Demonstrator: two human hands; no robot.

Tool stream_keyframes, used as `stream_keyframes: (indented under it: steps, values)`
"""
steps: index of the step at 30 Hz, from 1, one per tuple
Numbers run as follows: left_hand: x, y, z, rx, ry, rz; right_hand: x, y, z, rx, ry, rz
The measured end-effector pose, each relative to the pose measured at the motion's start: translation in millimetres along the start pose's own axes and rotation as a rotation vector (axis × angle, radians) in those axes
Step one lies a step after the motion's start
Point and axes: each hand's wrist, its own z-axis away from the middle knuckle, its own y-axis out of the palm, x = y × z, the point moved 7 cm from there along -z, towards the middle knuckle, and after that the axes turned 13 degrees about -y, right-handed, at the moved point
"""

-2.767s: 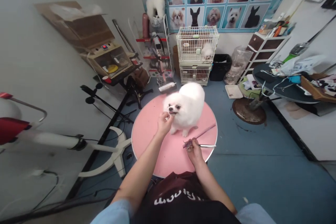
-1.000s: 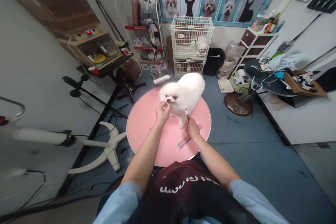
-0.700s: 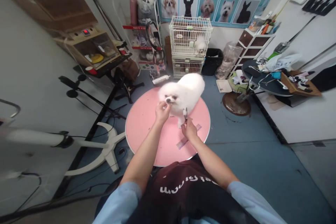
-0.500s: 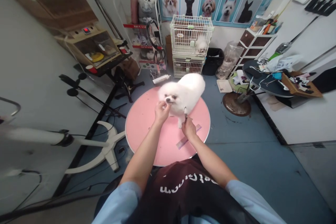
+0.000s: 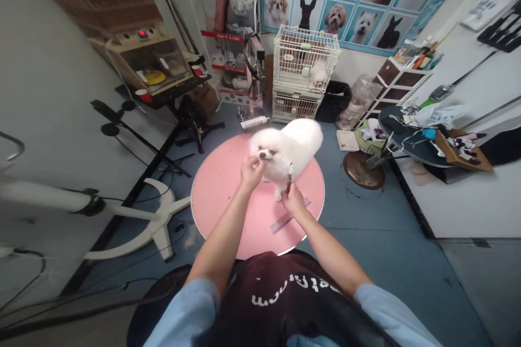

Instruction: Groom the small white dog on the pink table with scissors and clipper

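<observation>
A fluffy white dog (image 5: 303, 138) stands on a round pink grooming table (image 5: 220, 195), its head toward my left side. My left hand (image 5: 251, 172) is at the front of its muzzle, fingers pinched together against the chin. Low by the dog's chest, my right hand (image 5: 293, 199) grips a pair of scissors (image 5: 290, 176), blades pointing up beside the white coat. Whether the blades touch the fur I cannot tell. A pale purple comb (image 5: 280, 223) lies flat on the table, partly covered by my right hand and wrist.
Stacked wire cages (image 5: 305, 62) stand behind the table, with a white animal in the upper one. A round dark side table (image 5: 407, 143) holding a wooden tray (image 5: 464, 149) is at right. The white stand base (image 5: 160, 222) and cables lie on the floor at left.
My view has shifted slightly, so the background sits differently. The scissors look a little more upright beside the dog. My left hand stays at its muzzle.
</observation>
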Motion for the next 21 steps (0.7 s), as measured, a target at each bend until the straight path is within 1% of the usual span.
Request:
stream_keyframes:
  steps: [8,13,17,21]
  values:
    - [-1.2,5.7,-7.0,0.085,0.009,0.059,2.7,-19.0,1.0,0.01,0.082,-0.023]
    - [-0.4,9.1,-11.9,0.13,0.019,0.092,9.2,-30.8,-1.8,0.049,0.071,-0.025]
    - [-2.5,9.9,-14.2,0.164,0.003,0.105,10.6,-44.5,-1.8,0.037,0.084,-0.008]
    - [-5.9,10.5,-15.2,0.203,0.003,0.116,13.4,-52.6,0.3,0.046,0.078,0.032]
